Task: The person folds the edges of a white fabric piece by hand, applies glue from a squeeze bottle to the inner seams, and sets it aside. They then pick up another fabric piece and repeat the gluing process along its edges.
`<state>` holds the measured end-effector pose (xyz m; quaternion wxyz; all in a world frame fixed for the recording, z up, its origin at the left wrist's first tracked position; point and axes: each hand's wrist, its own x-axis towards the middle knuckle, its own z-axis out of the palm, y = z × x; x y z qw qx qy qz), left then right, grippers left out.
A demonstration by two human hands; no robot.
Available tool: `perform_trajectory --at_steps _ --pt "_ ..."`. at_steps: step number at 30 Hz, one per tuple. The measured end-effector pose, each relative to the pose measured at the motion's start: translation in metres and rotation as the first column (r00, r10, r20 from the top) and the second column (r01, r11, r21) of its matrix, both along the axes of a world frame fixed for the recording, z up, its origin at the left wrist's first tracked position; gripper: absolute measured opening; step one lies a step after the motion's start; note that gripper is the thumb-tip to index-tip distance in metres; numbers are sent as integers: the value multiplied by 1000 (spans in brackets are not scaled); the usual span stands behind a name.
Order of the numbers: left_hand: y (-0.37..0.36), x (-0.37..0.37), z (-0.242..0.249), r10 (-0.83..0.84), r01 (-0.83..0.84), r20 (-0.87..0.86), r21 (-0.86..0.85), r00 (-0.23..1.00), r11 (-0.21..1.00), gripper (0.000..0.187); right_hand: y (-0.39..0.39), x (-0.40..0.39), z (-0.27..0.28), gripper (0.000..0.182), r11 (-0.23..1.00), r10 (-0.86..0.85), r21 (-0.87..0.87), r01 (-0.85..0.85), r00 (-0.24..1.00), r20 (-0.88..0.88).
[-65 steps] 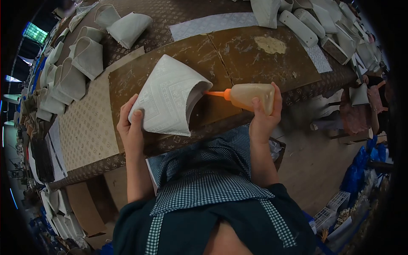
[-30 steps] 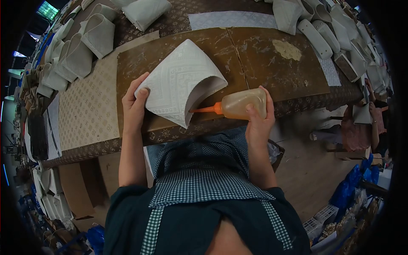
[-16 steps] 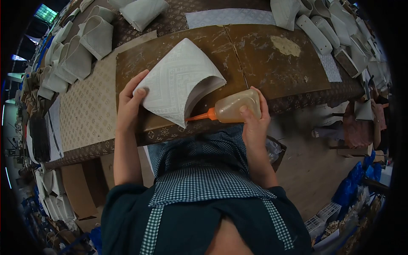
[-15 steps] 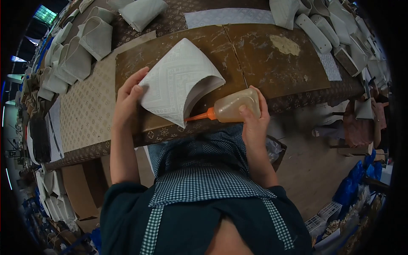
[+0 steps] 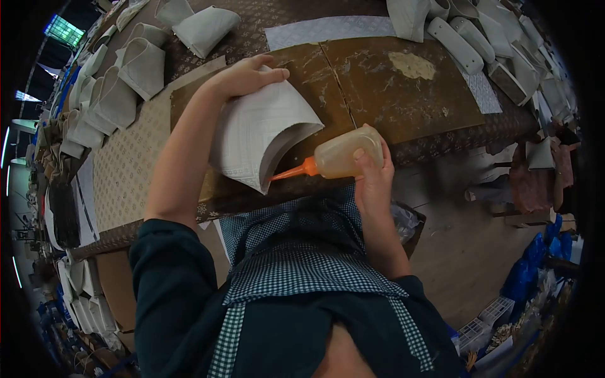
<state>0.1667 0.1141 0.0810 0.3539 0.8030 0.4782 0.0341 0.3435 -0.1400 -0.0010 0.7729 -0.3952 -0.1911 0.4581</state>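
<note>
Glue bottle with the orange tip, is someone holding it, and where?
Yes. The right hand grips the glue bottle around its wide body; the orange nozzle is free.
</note>
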Motion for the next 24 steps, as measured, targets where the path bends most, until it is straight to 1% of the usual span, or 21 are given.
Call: perform_trajectory --at_steps 3,4,6,7,10,12,14,17,18,21,24 --pt "-14 -17 26 65 -86 174 111 982 990 71 0 2 -2 64 997 -79 21 79 997 16" --pt "-24 -22 38 130 -170 313 103 941 980 57 0 3 -1 65 995 -96 36 95 995 17" --pt "-41 -39 61 111 -231 482 196 869 953 55 -1 7 4 65 989 -135 70 133 991 22" --pt "-49 -49 66 60 -225 585 215 809 950 51 1 7 7 65 982 -171 91 166 984 53" --pt "-57 -69 47 -184 -190 652 459 736 868 53 5 7 17 65 962 -256 135 236 955 152" --pt "-64 -73 34 -156 -204 714 391 683 897 55 9 6 23 65 960 -272 135 246 934 230" --pt "-66 -76 26 -143 -212 770 341 621 916 54 13 6 23 64 958 -285 121 259 890 357" --pt "-71 -73 26 -60 -189 850 185 524 964 54 22 9 17 63 959 -275 90 269 808 520" --pt "-70 -72 26 -59 -196 849 187 525 963 55 24 10 16 63 959 -267 78 273 778 568" --pt "-69 -69 25 -49 -213 850 187 524 959 55 22 13 17 62 970 -229 66 234 790 569" --pt "-71 -67 24 -27 -228 860 165 509 960 55 20 10 16 62 964 -264 121 235 860 437"
